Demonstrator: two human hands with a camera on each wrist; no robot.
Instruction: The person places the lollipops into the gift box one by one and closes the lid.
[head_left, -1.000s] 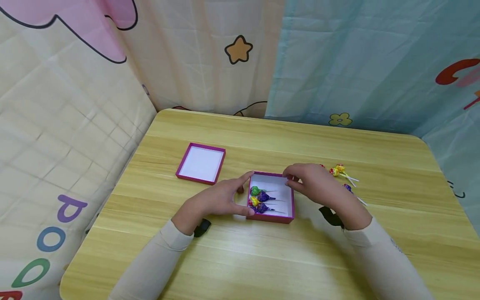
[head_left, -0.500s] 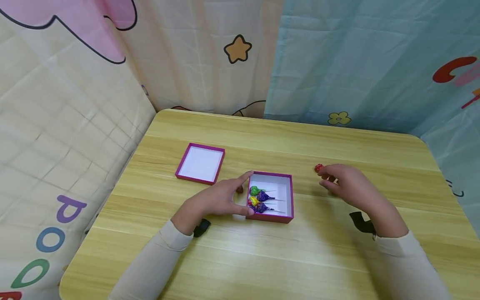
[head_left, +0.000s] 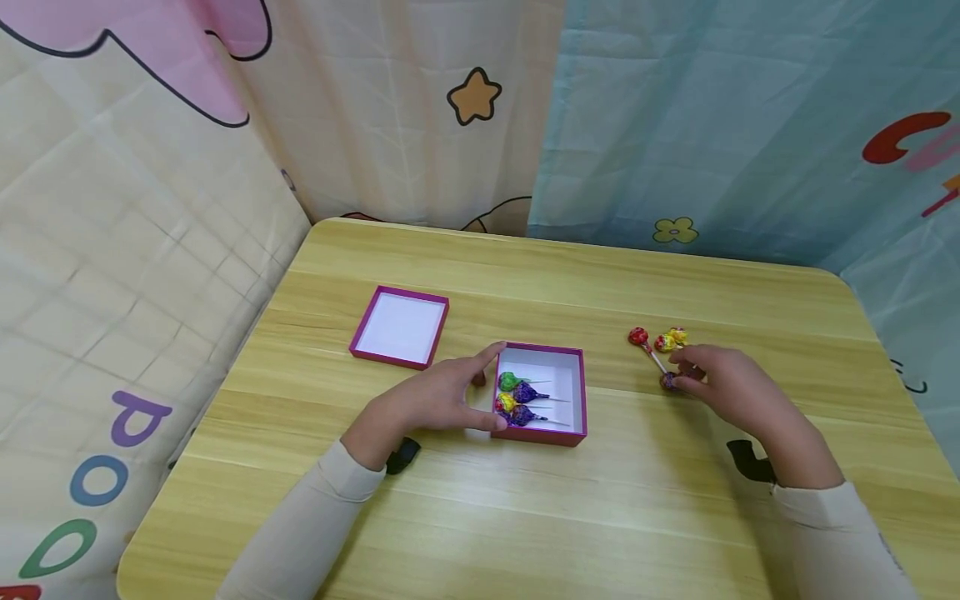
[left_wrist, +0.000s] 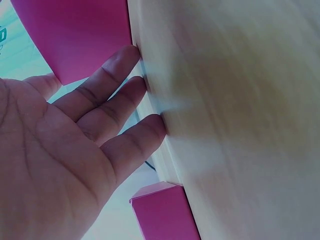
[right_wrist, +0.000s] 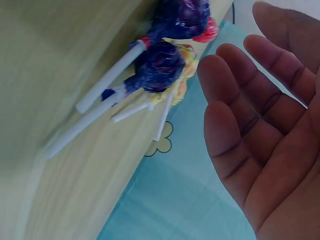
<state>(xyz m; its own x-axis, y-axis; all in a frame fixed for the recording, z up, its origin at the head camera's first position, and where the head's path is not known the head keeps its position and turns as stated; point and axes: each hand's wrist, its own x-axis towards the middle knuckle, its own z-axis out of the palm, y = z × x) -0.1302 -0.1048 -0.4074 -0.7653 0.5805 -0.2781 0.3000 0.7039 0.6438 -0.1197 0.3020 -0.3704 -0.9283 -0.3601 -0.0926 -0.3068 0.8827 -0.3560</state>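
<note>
Left hand [head_left: 438,396], fingers spread, is touching a magenta box [head_left: 542,437]; right hand [head_left: 727,385], thumb and fingers apart, is hovering beside purple-wrapped lollipops [right_wrist: 161,67].

Tabletop [head_left: 480,521]: wood-grain finish, smooth, with a soft sheen. Box [head_left: 540,437] and shallow tray [head_left: 401,325]: cardboard by appearance, outer walls smooth, lining matt and paper-like. Lollipop wrappers [right_wrist: 160,67]: thin, crinkled, glossy film. Lollipop sticks [right_wrist: 82,126]: smooth, matt. Backdrop [head_left: 360,108]: printed cloth, creased, slight sheen. Sleeves [head_left: 307,525]: matt cloth. Wrist fittings [head_left: 748,465]: matt, material not identifiable
</note>
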